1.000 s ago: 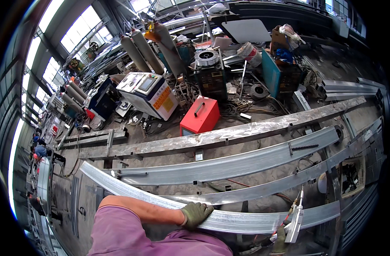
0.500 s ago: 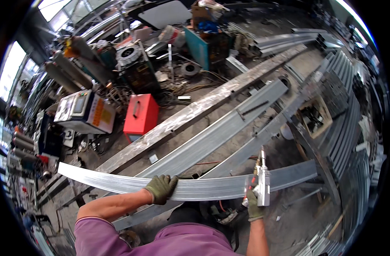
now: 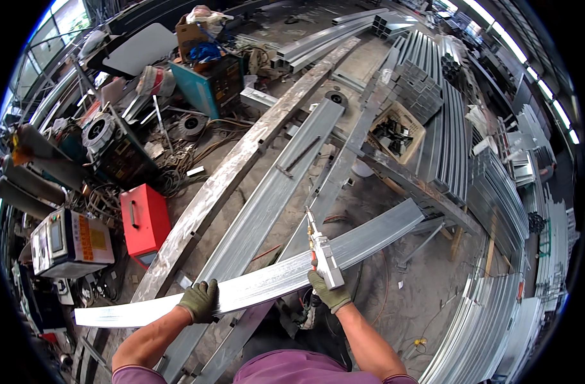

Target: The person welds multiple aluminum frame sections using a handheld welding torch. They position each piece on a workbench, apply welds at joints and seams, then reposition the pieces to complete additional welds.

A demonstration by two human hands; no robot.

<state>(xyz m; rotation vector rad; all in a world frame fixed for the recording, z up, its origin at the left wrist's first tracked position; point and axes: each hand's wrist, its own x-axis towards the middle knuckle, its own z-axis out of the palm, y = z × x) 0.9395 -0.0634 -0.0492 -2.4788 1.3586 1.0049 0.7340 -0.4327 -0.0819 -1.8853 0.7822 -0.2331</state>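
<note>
A long galvanized steel profile point(image 3: 260, 281) lies crosswise in front of me, its right end angled upward and away. My left hand point(image 3: 199, 301), in an olive green work glove, grips its near edge left of the middle, fingers bent over the top. My right hand point(image 3: 329, 293), gloved alike, is closed around the handle of a silver, boxy welding gun point(image 3: 325, 259). The gun's thin nozzle points away from me and is above the far edge of the profile. A cable hangs below the gun near my legs.
Beyond lie a wide steel channel point(image 3: 273, 185) with a hammer-like tool point(image 3: 299, 157) on it, and a long rusty-white beam point(image 3: 241, 166). A red box point(image 3: 144, 221) and a white machine point(image 3: 71, 243) stand left. Right are a crate point(image 3: 398, 134) and stacked steel profiles point(image 3: 484, 320).
My view has turned to the right. The profile's right end now slants farther up and away. My right hand has brought the welding gun closer to the middle, and both hands keep their hold.
</note>
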